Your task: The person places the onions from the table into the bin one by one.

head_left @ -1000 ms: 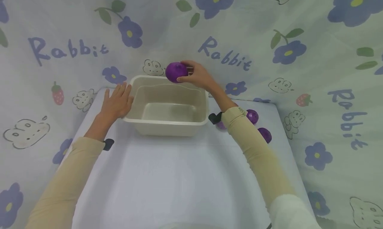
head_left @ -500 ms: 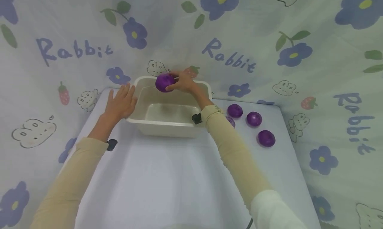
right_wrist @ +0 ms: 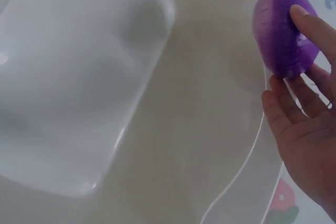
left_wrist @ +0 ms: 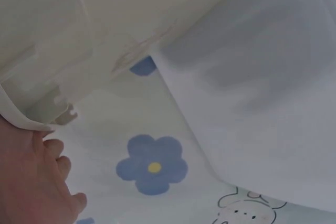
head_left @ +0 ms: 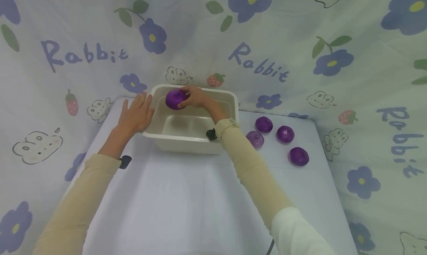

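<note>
A purple onion (head_left: 176, 99) hangs inside the beige plastic basin (head_left: 186, 138), near its back left corner and above the floor. My right hand (head_left: 197, 98) grips it between thumb and fingers. The right wrist view shows the onion (right_wrist: 283, 32) with a paler side facing the basin's middle. My left hand (head_left: 136, 116) rests on the basin's left rim with its fingers extended. In the left wrist view, that hand (left_wrist: 31, 177) touches the rim from outside.
Several more purple onions (head_left: 285, 134) lie on the white table (head_left: 166, 203), right of the basin. One onion (head_left: 255, 139) is paler and shows rings. Behind the table hangs a patterned cloth (head_left: 197, 43) with flowers and rabbits. My right forearm crosses the basin's front right rim.
My right hand has carried the onion leftward and down, from above the back rim into the basin. My left hand has stayed on the rim. The view has shifted slightly.
</note>
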The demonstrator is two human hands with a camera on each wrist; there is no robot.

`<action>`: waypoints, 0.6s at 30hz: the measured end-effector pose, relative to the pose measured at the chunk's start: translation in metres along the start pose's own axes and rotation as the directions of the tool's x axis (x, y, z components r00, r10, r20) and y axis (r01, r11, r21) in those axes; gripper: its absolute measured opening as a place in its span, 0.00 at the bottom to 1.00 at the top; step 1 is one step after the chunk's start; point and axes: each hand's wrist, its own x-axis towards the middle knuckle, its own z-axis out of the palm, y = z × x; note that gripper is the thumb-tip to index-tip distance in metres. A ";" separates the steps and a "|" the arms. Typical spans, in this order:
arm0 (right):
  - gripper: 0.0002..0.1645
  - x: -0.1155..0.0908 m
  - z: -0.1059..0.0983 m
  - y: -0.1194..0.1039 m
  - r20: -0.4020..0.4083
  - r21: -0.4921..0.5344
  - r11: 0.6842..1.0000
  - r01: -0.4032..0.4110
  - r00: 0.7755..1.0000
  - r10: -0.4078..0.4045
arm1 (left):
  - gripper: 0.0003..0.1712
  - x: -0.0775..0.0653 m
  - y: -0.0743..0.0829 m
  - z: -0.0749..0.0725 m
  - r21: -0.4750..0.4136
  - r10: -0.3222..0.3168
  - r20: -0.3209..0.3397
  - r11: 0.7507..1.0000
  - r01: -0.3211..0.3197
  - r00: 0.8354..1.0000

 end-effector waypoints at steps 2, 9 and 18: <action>0.45 0.002 0.001 0.000 0.011 -0.017 1.000 -0.022 1.000 0.023 | 0.35 0.000 0.000 0.000 -0.004 0.001 0.000 1.000 -0.001 1.000; 0.45 0.011 0.004 0.003 0.064 -0.056 0.998 -0.033 0.997 0.037 | 0.35 0.002 -0.002 0.002 0.006 -0.005 -0.005 1.000 0.005 1.000; 0.43 0.021 0.014 0.007 0.194 -0.129 0.991 0.021 0.981 0.005 | 0.35 0.001 -0.001 -0.001 0.002 -0.005 0.003 1.000 0.005 1.000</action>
